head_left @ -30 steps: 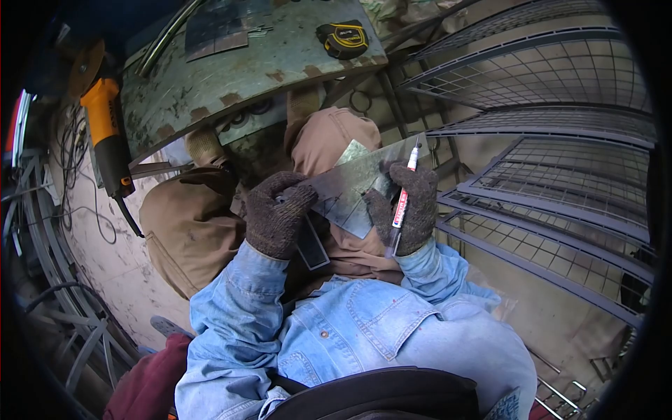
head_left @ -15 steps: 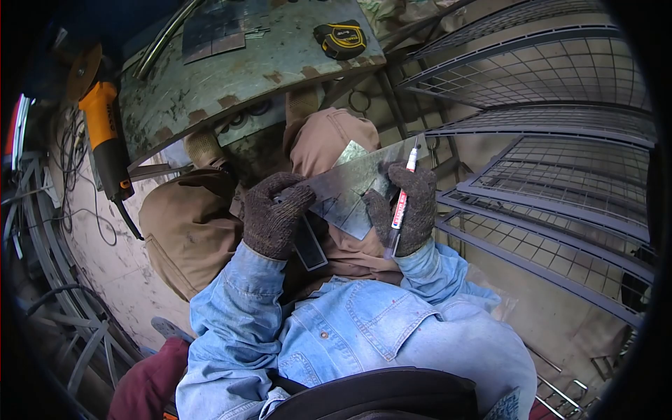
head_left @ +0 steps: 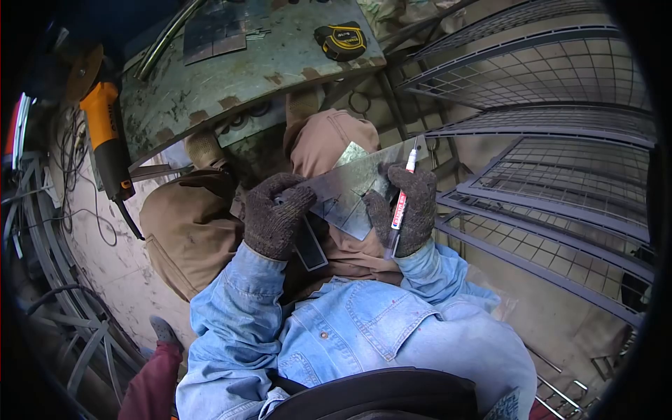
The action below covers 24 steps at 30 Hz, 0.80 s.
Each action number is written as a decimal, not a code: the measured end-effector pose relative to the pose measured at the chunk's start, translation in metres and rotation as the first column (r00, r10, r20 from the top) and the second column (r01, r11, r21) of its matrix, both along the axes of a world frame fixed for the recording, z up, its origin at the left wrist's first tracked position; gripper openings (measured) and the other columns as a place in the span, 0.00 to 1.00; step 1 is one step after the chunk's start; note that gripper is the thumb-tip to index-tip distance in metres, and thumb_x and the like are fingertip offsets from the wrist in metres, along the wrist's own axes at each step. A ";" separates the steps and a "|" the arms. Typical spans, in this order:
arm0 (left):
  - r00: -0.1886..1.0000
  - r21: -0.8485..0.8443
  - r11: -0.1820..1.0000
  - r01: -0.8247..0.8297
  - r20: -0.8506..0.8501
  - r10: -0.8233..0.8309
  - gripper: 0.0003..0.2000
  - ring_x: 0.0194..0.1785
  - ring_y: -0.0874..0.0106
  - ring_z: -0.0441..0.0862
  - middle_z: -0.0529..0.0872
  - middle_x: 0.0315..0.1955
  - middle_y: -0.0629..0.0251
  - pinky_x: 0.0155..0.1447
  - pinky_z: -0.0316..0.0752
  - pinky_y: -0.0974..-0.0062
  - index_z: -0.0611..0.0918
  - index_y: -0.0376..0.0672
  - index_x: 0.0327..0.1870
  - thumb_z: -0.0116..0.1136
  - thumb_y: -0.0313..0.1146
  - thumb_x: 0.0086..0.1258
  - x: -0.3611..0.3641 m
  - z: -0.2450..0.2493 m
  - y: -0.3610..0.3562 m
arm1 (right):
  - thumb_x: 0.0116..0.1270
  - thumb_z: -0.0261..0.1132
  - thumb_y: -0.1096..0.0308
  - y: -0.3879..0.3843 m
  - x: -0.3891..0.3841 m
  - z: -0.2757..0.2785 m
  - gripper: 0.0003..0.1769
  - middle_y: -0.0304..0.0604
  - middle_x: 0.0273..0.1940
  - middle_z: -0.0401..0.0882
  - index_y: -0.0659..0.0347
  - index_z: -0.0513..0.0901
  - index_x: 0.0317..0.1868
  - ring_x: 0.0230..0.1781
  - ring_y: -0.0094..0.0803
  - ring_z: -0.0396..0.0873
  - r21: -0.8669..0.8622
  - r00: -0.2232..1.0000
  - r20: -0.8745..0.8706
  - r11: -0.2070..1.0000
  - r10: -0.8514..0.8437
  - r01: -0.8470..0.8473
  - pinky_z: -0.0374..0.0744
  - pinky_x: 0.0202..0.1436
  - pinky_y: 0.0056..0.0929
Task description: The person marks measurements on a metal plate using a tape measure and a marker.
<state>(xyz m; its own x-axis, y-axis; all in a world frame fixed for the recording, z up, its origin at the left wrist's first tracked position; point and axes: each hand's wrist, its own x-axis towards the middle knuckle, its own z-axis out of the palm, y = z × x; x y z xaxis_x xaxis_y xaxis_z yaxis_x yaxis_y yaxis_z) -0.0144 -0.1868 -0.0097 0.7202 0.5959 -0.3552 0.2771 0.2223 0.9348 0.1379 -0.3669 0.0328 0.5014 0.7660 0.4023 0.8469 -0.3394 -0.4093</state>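
Observation:
My left hand (head_left: pixel 278 213), in a dark knitted glove, is closed on the left end of a thin see-through sheet (head_left: pixel 338 183). My right hand (head_left: pixel 414 210), gloved alike, grips the sheet's right side and also holds a white marker (head_left: pixel 401 206) with a red label, tip upward. Behind the sheet, on my lap, lies a shiny metal plate (head_left: pixel 352 152), partly seen through it. Just below my left hand is a dark rectangle with a grey rim (head_left: pixel 310 246); whether that hand touches it is hidden.
Ahead stands a worn metal table (head_left: pixel 280 59) with a tape measure (head_left: pixel 340 41) and dark plates (head_left: pixel 213 33). An orange angle grinder (head_left: pixel 103 129) hangs at its left edge. Wire mesh racks (head_left: pixel 553 168) fill the right. Metal strips (head_left: pixel 52 224) and another person's leg (head_left: pixel 150 381) are at left.
The other person's maroon-clad leg at lower left has shifted, and its foot now shows on the floor. My hands, the sheet and the marker have hardly moved.

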 end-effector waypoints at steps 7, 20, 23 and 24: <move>1.000 0.035 0.999 0.027 -0.011 -0.027 0.13 0.39 0.71 0.88 0.91 0.35 0.59 0.48 0.81 0.71 0.89 0.34 0.43 0.72 0.35 0.63 0.000 0.001 0.002 | 0.59 0.81 0.69 -0.001 0.002 -0.001 0.30 0.52 0.53 0.85 0.62 0.76 0.59 0.51 0.48 0.79 0.023 1.000 0.001 1.000 0.009 -0.009 0.77 0.57 0.45; 1.000 0.022 1.000 0.000 -0.019 0.001 0.15 0.40 0.70 0.88 0.91 0.35 0.58 0.48 0.82 0.71 0.89 0.34 0.43 0.73 0.36 0.62 0.000 -0.001 -0.001 | 0.68 0.73 0.74 0.000 0.022 0.029 0.16 0.51 0.50 0.86 0.66 0.84 0.55 0.47 0.43 0.84 0.056 0.997 -0.069 0.998 -0.026 0.029 0.82 0.53 0.36; 1.000 -0.001 1.000 -0.020 -0.007 0.020 0.14 0.40 0.71 0.88 0.91 0.34 0.59 0.48 0.82 0.71 0.90 0.34 0.43 0.73 0.35 0.61 0.000 -0.001 -0.003 | 0.79 0.65 0.66 0.003 0.033 0.038 0.15 0.50 0.48 0.89 0.67 0.85 0.57 0.47 0.39 0.88 0.242 0.867 -0.498 0.959 -0.006 0.146 0.85 0.51 0.35; 1.000 0.002 1.000 -0.027 -0.001 0.027 0.14 0.39 0.71 0.88 0.91 0.34 0.59 0.48 0.81 0.72 0.90 0.34 0.43 0.73 0.35 0.61 0.000 -0.002 -0.003 | 0.79 0.65 0.66 0.008 0.037 0.043 0.15 0.50 0.48 0.89 0.67 0.85 0.57 0.47 0.39 0.88 0.243 0.867 -0.497 0.959 -0.009 0.149 0.85 0.51 0.35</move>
